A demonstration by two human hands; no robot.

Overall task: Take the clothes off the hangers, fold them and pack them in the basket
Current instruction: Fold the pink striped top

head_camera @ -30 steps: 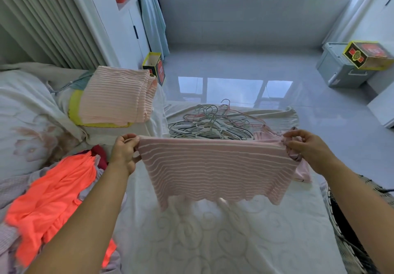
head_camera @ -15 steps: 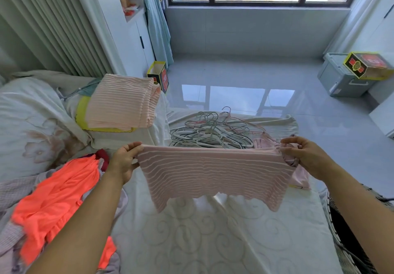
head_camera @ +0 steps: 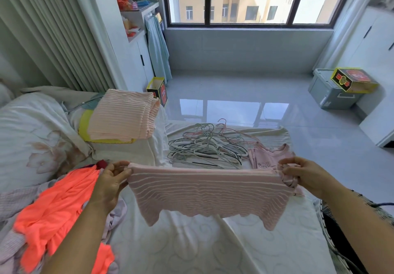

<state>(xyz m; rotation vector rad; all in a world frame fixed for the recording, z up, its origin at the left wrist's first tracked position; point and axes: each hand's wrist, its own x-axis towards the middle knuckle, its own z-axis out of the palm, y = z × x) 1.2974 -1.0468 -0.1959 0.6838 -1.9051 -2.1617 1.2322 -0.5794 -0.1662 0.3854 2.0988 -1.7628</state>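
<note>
Pale grey floor tiles (head_camera: 245, 94) shine under a wide dark-framed window (head_camera: 247, 0), with a white cabinet (head_camera: 136, 60) and ribbed curtains (head_camera: 53, 34) on the left and a grey storage box (head_camera: 328, 94) topped by a yellow-edged carton (head_camera: 351, 80) at the right wall. Nearer, the bed (head_camera: 213, 248) wears a white swirl-patterned cover. On it lie a tangle of empty hangers (head_camera: 204, 147), a small pink top (head_camera: 268, 156) just beside them, a folded pink stack (head_camera: 125, 118) on a yellow cloth, and a heap with an orange garment (head_camera: 55, 209) at the left. Above the cover, the left hand (head_camera: 110, 184) and the right hand (head_camera: 307, 175) each pinch an upper corner of a pink striped garment (head_camera: 206, 192), stretched flat between them and hanging free.
</note>
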